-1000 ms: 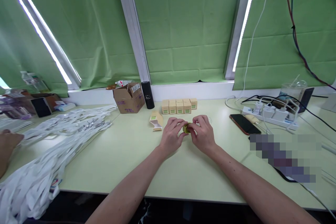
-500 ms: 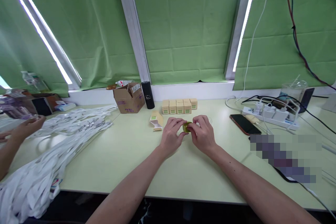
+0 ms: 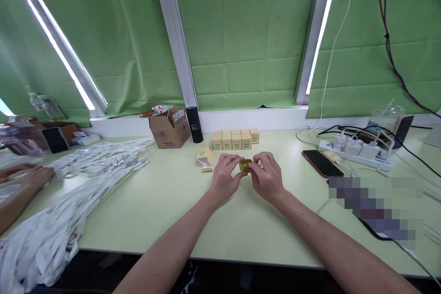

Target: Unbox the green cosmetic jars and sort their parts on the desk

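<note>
Hands, two of them, left (image 3: 225, 175) and right (image 3: 267, 177), pinch one small yellow-green object (image 3: 245, 165) between them, above the pale green table (image 3: 165, 211). Beyond it stand small tan cardboard boxes (image 3: 236, 140) in a cluster; one opened tan carton (image 3: 206, 158) lies nearer, leftward.

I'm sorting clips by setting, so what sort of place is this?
Probably a shared workroom or packing bench: small kraft boxes in rows, a heap of white straps, and a co-worker's hands at the same long table.
</note>
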### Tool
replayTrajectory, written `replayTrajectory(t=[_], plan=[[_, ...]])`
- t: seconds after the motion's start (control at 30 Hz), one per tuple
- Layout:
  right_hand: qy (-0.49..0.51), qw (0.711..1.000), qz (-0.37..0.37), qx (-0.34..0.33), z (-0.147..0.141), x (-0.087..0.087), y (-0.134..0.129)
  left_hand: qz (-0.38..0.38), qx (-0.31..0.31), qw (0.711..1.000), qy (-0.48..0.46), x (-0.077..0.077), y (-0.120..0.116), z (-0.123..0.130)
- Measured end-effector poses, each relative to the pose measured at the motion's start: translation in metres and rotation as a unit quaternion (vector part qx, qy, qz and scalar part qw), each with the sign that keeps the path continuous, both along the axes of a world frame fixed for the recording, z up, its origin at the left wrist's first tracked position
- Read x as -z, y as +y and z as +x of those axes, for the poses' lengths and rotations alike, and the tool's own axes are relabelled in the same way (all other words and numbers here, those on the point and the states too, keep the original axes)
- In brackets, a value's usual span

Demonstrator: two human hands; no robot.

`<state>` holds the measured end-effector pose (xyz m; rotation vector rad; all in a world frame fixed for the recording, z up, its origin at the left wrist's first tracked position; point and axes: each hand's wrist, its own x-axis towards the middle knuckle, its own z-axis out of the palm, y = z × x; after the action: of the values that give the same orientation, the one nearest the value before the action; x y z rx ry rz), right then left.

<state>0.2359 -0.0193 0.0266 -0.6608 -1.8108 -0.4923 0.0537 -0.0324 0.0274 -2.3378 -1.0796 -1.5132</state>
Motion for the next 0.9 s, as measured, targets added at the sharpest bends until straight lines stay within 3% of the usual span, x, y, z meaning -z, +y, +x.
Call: replayTrajectory(t=[0.7, 0.9], plan=[[-0.001, 0.999, 0.044, -0.011, -0.002, -0.003, -0.003, -0.009, -0.015, 1.000, -0.003, 0.003, 0.003, -0.005], [0.052, 0.999, -0.008, -0.009, 0.002, -0.003, -0.001, -0.031, -0.053, 0.998, -0.030, 0.006, 0.007, -0.011]])
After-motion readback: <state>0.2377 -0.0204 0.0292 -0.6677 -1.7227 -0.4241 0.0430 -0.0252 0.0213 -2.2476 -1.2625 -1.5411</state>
